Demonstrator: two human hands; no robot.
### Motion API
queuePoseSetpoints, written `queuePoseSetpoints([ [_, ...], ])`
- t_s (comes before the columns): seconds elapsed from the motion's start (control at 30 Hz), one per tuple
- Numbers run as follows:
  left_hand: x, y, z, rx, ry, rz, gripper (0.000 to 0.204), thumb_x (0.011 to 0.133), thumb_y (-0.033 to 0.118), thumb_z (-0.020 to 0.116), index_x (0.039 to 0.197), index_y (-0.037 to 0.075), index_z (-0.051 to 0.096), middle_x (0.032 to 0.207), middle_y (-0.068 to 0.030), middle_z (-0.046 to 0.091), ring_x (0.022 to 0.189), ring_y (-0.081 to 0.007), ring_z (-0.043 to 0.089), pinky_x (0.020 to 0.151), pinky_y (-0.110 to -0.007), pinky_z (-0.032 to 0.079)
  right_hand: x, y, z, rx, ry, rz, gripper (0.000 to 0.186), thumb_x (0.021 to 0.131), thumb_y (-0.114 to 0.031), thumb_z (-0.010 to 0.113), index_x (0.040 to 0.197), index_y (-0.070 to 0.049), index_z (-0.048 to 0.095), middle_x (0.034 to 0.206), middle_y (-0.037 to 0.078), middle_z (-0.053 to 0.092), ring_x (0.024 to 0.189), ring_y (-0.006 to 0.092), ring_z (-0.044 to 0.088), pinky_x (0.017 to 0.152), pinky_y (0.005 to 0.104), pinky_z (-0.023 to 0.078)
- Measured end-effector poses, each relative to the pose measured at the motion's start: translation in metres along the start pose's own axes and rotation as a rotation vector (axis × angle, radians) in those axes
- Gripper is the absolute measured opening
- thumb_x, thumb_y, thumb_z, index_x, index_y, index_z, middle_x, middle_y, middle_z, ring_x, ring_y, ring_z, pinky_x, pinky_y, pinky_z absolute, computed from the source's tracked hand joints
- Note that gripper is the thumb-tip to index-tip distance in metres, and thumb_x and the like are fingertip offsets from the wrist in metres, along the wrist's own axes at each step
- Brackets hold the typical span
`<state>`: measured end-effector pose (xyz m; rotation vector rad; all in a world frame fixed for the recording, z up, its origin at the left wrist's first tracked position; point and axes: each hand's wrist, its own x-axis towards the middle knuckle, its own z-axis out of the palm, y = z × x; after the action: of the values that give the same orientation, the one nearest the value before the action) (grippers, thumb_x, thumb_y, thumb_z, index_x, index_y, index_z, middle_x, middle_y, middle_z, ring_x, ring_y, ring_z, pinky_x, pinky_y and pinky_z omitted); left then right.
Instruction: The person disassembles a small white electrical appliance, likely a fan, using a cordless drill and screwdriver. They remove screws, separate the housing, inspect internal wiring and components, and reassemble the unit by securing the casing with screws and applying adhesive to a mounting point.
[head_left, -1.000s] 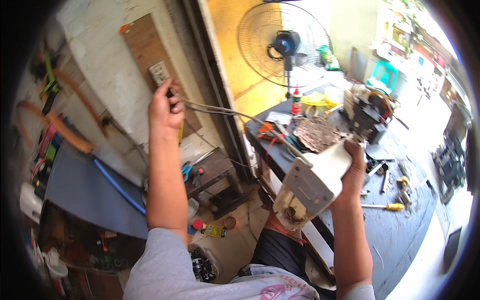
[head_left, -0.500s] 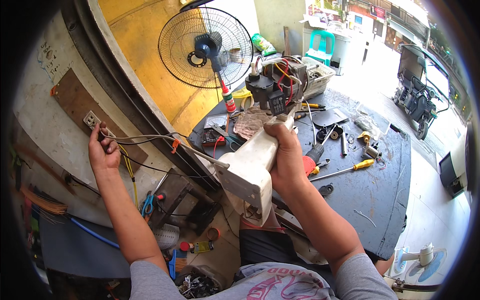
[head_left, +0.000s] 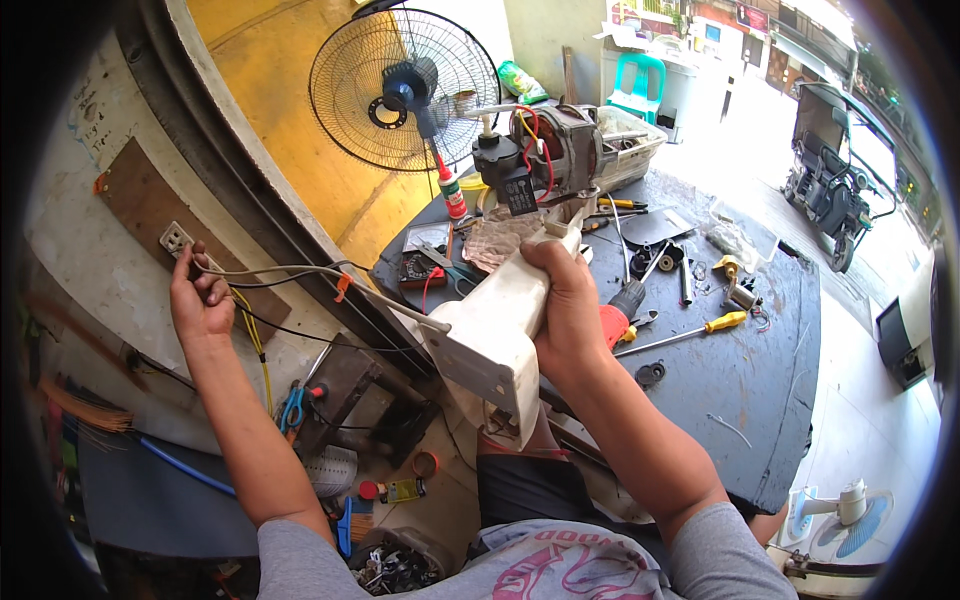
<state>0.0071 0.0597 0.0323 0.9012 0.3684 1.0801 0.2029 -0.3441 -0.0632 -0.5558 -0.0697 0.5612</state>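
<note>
1. Dark handwriting (head_left: 92, 122) marks the pale wall (head_left: 72, 210); our left hand (head_left: 203, 292) stays beside the outlet (head_left: 177, 238), fingers closed on the end of a grey cord (head_left: 385, 301), its tip hidden.
2. The motor (head_left: 565, 160) has turned since half a second ago; print on its black box (head_left: 519, 194) is too small to read.
3. Our right hand (head_left: 570, 305) grips the white housing (head_left: 495, 310), raised below the motor, fingertips hidden.
</note>
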Motion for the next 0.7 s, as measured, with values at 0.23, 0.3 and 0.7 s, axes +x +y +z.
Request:
queuePoseSetpoints([
  [0.23, 0.0016, 0.001, -0.0028, 0.001, -0.008, 0.032, 0.02, 0.108, 0.024, 0.069, 0.112, 0.005, 0.073, 0.083, 0.0056, 0.07, 0.052, 0.0001, 0.051, 0.037, -0.019, 0.031, 0.0023, 0.0019, -0.0011, -0.004, -0.023, 0.014, 0.054, 0.09, -0.009, 0.074, 0.132, -0.005, 0.04, 0.108, 0.015, 0.06, 0.087, 0.0274, 0.07, 0.074, 0.0467, 0.066],
  [0.3, 0.0022, 0.0012, -0.0033, 0.01, -0.008, 0.017, 0.02, 0.108, 0.025, 0.069, 0.113, 0.006, 0.072, 0.084, 0.0054, 0.069, 0.052, 0.0004, 0.049, 0.038, -0.019, 0.03, 0.0014, 0.0023, -0.0005, -0.012, -0.011, 0.01, 0.055, 0.09, -0.009, 0.075, 0.132, -0.005, 0.04, 0.109, 0.015, 0.06, 0.087, 0.0275, 0.07, 0.074, 0.0468, 0.066],
  [0.7, 0.0093, 0.0045, -0.0092, 0.001, 0.009, 0.009, 0.02, 0.107, 0.024, 0.07, 0.113, 0.005, 0.073, 0.086, 0.0051, 0.071, 0.052, -0.0006, 0.049, 0.037, -0.019, 0.03, -0.0017, 0.0029, 0.0006, -0.006, 0.003, 0.0, 0.055, 0.089, -0.01, 0.076, 0.131, -0.005, 0.04, 0.11, 0.016, 0.06, 0.087, 0.0272, 0.069, 0.073, 0.0466, 0.066],
])
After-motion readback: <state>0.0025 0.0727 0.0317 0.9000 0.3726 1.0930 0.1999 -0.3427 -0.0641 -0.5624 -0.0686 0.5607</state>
